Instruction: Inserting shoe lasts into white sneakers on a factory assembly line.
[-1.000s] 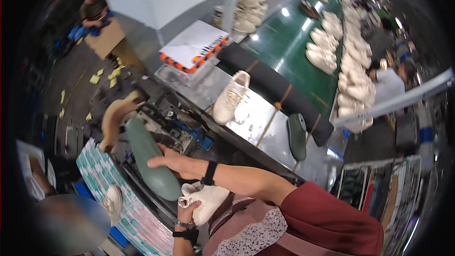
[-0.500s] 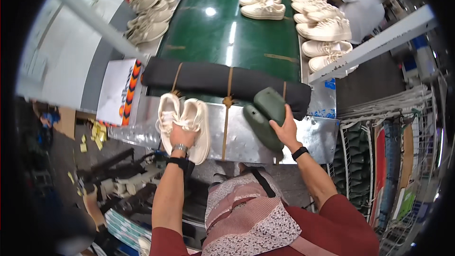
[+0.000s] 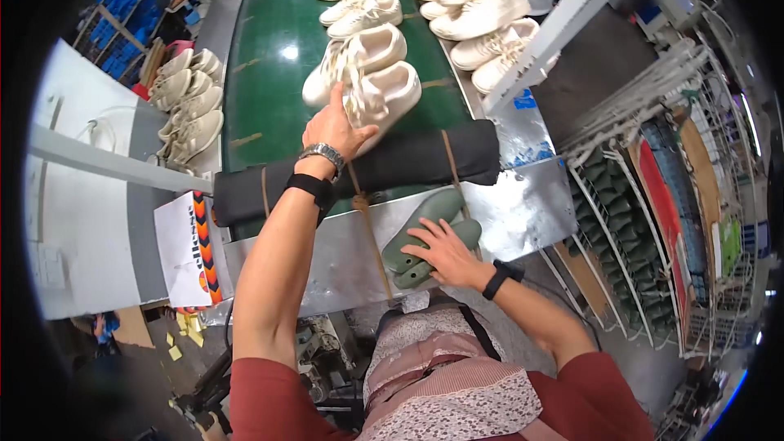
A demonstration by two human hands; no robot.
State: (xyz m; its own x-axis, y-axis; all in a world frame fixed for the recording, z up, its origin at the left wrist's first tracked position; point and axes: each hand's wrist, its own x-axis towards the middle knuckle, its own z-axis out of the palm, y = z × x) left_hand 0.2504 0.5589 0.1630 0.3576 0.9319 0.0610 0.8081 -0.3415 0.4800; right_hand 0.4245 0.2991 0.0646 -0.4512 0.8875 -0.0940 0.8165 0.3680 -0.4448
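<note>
My left hand (image 3: 333, 132) reaches over the near end of the green belt, index finger and thumb spread apart. Its fingertips are at the laces of a pair of cream lace-up sneakers (image 3: 392, 86), which sit tilted just beyond the black roll. Part of the nearer shoe is hidden behind that hand. My right hand (image 3: 445, 251) lies with spread fingers on top of a pair of dark green shoe lasts (image 3: 426, 211). Side by side, the lasts rest on the metal ledge, with small holes showing at their near ends.
The black padded roll (image 3: 408, 153), tied with cords, crosses the front of the green conveyor belt (image 3: 269, 73). More cream sneakers (image 3: 482, 12) line the right edge, others (image 3: 196, 132) the left. White posts (image 3: 563, 28) flank the belt. A wire rack (image 3: 621, 253) holds green lasts at right.
My left hand has carried the sneakers forward from the metal ledge, over the roll, to the belt. My right hand has lowered the lasts onto the ledge, and its fingers have spread. The view has shifted.
</note>
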